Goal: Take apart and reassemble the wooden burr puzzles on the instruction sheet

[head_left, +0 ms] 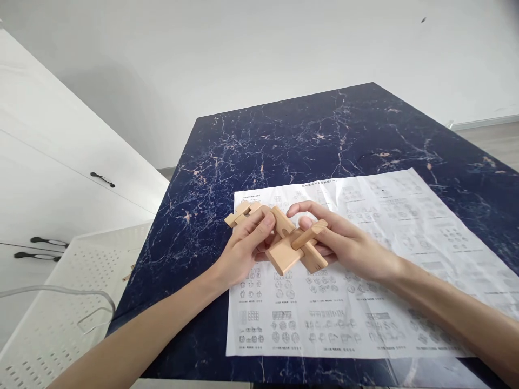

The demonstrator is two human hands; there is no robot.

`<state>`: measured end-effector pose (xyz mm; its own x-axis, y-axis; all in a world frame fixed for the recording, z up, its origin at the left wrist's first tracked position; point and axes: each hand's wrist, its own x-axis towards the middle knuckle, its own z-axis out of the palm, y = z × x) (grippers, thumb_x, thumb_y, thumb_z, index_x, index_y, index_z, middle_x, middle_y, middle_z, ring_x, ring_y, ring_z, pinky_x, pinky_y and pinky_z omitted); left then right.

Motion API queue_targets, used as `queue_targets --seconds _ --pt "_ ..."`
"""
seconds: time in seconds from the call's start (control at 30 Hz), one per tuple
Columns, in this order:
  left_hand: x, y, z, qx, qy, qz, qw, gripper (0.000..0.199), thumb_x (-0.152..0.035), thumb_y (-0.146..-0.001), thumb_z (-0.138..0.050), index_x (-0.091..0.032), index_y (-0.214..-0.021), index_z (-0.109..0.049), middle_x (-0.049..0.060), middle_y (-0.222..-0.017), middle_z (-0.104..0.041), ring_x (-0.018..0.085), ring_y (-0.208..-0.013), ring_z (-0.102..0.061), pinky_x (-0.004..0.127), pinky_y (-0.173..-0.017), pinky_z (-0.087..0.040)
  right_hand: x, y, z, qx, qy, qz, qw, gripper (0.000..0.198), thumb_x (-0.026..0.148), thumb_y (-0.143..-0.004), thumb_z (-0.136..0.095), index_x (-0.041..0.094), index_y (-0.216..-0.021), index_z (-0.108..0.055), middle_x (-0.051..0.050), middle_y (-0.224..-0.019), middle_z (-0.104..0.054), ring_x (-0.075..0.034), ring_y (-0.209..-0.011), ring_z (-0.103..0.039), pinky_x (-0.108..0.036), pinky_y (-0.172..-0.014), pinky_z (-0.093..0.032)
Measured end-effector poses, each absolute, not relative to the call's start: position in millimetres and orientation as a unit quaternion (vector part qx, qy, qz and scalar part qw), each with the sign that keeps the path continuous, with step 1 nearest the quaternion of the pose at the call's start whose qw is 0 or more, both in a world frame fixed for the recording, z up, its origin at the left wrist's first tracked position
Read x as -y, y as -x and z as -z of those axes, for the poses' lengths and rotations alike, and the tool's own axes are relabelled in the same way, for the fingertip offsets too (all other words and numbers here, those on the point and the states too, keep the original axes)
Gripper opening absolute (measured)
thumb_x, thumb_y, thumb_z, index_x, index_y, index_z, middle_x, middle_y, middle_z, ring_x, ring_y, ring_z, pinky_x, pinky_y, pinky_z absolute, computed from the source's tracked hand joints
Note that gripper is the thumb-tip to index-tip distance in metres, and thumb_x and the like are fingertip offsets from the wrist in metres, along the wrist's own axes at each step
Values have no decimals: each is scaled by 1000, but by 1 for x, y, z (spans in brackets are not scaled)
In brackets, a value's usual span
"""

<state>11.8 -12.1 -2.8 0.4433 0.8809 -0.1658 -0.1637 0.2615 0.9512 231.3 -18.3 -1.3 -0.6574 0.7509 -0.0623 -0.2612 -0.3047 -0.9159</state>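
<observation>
Holding the wooden assembly (283, 256) over the printed sheet (292, 348), the left hand (243, 250) is gripping from nine o'clock; the right hand (344, 237), nearer the rod (309, 234) pointing toward two, is curling its fingers around the three-o'clock side. Open worktop (259, 143) is stretching toward twelve.

The surface (275, 140) is dark navy with a marbled look, crossed by pale veins and a few pinkish flecks (the veining resembles lightning). Toward its 4 o'clock side lies a large white sheet (357, 308), creased and printed with rows of small grey diagrams, a heading along its 12 o'clock edge. Near the sheet's 10 o'clock corner, a cluster of pale wooden blocks (242, 213) overlaps its border, partly hidden.
</observation>
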Motion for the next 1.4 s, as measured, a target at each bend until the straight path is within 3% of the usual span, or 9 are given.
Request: queue_targets --seconds 0.4,0.8,1.03,1.4 --pt "12 -12 3 -361 -500 -357 702 47 -65 -99 -66 -21 -91 -54 -4 -76 -42 10 -60 -37 23 -53 -30 19 -234 4 481 291 -761 324 31 55 -111 -53 27 -123 -54 8 -71 -34 -10 -56 -23 -25 -51 -24" --pt "17 -19 -2 -387 -683 -372 495 49 -60 -112 -39 -22 -82 -46 -1 -76 -46 15 -67 -41 32 -65 -38 20 -234 7 470 311 -755 336 29 53 -110 -56 27 -123 -55 6 -72 -41 -11 -57 -26 -25 -51 -25" --pt "22 -19 -1 -369 -715 -347 482 51 -57 -115 -27 -22 -85 -48 -1 -77 -48 16 -68 -44 34 -69 -40 21 -234 9 486 300 -753 327 27 52 -112 -51 27 -124 -53 6 -71 -42 -12 -57 -26 -25 -51 -25" --pt "20 -20 -1 -392 -696 -345 493 51 -58 -114 -30 -21 -87 -54 1 -82 -53 18 -74 -47 35 -74 -42 20 -233 2 472 311 -751 341 34 57 -107 -61 26 -122 -57 5 -72 -44 -11 -57 -27 -26 -51 -24"
